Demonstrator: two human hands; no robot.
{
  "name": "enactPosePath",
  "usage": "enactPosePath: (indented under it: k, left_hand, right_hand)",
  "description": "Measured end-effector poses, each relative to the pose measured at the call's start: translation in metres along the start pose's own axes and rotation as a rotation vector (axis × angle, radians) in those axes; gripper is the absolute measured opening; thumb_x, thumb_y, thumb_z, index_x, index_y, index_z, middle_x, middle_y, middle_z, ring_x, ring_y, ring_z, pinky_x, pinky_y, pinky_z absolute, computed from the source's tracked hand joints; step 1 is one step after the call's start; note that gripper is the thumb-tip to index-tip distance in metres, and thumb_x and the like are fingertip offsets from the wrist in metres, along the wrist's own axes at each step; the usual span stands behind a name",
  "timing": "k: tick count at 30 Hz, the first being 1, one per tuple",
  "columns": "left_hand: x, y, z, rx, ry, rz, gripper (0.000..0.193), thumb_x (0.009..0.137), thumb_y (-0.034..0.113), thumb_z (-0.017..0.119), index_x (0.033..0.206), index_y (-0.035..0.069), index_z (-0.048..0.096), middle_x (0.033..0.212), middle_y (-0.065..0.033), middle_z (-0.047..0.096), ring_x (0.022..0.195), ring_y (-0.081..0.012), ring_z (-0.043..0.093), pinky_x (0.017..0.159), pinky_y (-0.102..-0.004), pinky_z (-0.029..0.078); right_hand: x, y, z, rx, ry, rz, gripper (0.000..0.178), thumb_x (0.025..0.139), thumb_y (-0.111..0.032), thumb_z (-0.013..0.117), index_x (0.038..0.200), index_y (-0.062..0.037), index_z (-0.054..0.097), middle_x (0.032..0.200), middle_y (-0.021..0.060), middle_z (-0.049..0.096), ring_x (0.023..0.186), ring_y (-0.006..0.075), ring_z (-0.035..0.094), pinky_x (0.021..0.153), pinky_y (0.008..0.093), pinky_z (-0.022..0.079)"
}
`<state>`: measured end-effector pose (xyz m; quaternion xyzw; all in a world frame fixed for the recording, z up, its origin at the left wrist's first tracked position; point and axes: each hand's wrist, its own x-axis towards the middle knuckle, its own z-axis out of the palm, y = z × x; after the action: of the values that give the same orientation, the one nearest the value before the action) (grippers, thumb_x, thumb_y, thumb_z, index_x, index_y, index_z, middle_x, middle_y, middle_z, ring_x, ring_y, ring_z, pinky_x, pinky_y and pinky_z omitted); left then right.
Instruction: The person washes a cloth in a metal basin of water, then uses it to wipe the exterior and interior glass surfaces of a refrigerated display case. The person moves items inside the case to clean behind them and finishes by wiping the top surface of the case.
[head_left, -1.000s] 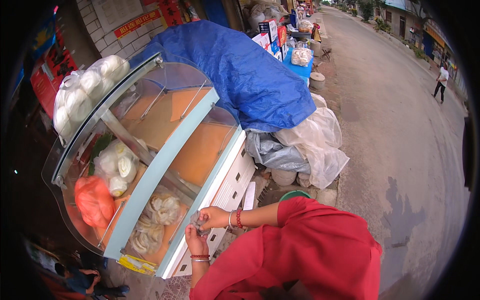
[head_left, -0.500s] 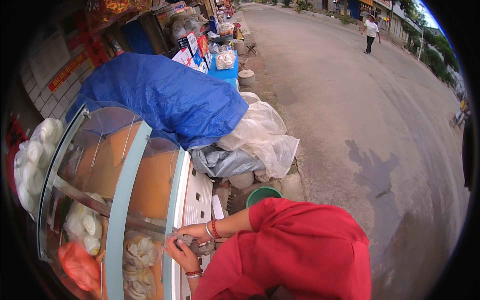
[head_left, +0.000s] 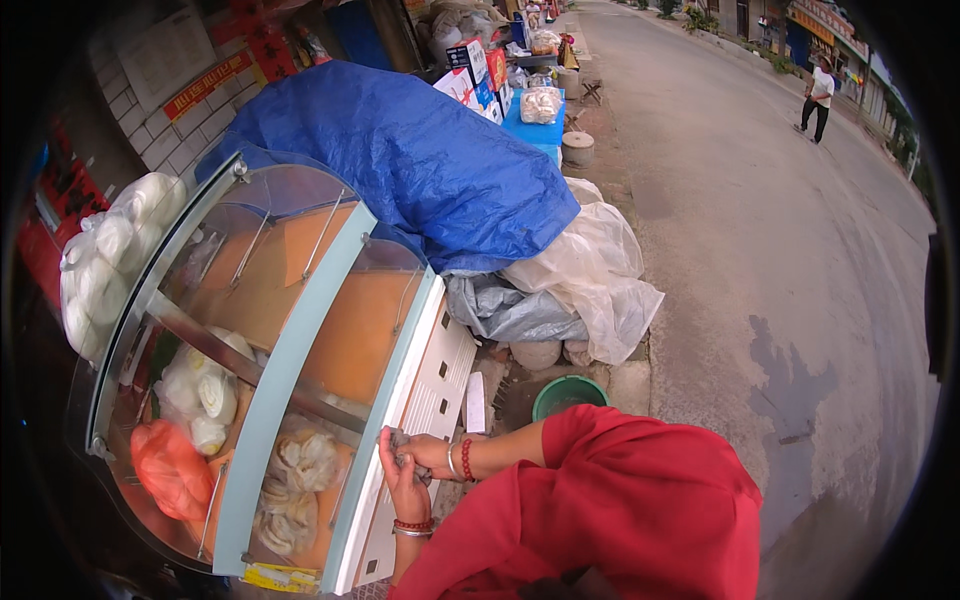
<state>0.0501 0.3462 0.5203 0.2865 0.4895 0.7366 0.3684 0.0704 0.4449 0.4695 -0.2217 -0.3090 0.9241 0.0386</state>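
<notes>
My right hand (head_left: 432, 455), with a red bead bracelet and a silver bangle, grips a crumpled grey cloth (head_left: 401, 439) at the edge of a glass display case (head_left: 290, 380). My left hand (head_left: 405, 488), wearing a similar bracelet and bangle, is closed on the same cloth from the near side, one finger stretched along the case's white edge. Much of the cloth is hidden between my fingers. Behind the curved glass lie a red plastic bag (head_left: 172, 468), a clear bag of white and yellowish items (head_left: 205, 395) and some pale wrapped bundles (head_left: 292, 490).
A blue tarp (head_left: 400, 165) covers something beyond the case, with translucent plastic sheeting (head_left: 590, 270) beside it. A green basin (head_left: 568, 394) stands on the ground by my right arm. Boxes (head_left: 480, 75) sit farther back. A person (head_left: 818, 100) walks on the road.
The view has shifted, so the case and tarp appear farther right. My hands have drawn closer together, and less of the grey cloth shows between them.
</notes>
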Motion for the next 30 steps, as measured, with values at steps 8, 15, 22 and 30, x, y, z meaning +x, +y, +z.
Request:
enactPosePath:
  k: [8, 15, 22, 30]
  left_hand:
    - [-0.011, 0.018, -0.005, 0.060, 0.094, -0.087, 0.026, 0.096, 0.020, 0.045, 0.097, -0.002, 0.059, 0.078, -0.0136, 0.067, 0.067, -0.0214, 0.065, 0.057, -0.0281, 0.050]
    - [-0.007, 0.003, -0.045, 0.185, 0.256, -0.310, 0.031, 0.091, 0.025, 0.049, 0.080, -0.002, 0.060, 0.064, -0.0133, 0.064, 0.053, -0.0209, 0.064, 0.048, -0.0265, 0.050]
    - [-0.007, -0.001, -0.054, 0.230, 0.448, -0.225, 0.027, 0.092, 0.020, 0.050, 0.083, -0.003, 0.060, 0.068, -0.0145, 0.065, 0.054, -0.0199, 0.064, 0.049, -0.0263, 0.052]
    - [-0.015, -0.012, -0.075, 0.346, 0.492, -0.058, 0.011, 0.093, 0.008, 0.053, 0.102, 0.003, 0.057, 0.084, -0.0084, 0.066, 0.073, -0.0139, 0.064, 0.063, -0.0240, 0.051]
  right_hand:
    - [0.023, -0.055, -0.012, 0.167, -0.380, 0.141, 0.040, 0.097, -0.039, 0.048, 0.103, -0.0021, 0.061, 0.083, 0.0113, 0.067, 0.068, 0.0189, 0.065, 0.061, 0.0322, 0.054]
    - [0.001, -0.007, 0.001, -0.312, -0.490, 0.091, 0.047, 0.095, -0.043, 0.052, 0.064, -0.0074, 0.050, 0.050, 0.0032, 0.051, 0.042, 0.0136, 0.049, 0.043, 0.0264, 0.041]
    - [-0.017, -0.017, -0.005, -0.289, -0.298, 0.039, 0.030, 0.093, -0.031, 0.058, 0.086, -0.0020, 0.058, 0.073, 0.0044, 0.060, 0.065, 0.0124, 0.058, 0.060, 0.0265, 0.047]
    - [-0.006, -0.014, -0.028, -0.135, -0.200, 0.070, 0.045, 0.092, -0.035, 0.061, 0.116, 0.0030, 0.058, 0.103, 0.0062, 0.067, 0.090, 0.0151, 0.064, 0.078, 0.0315, 0.052]
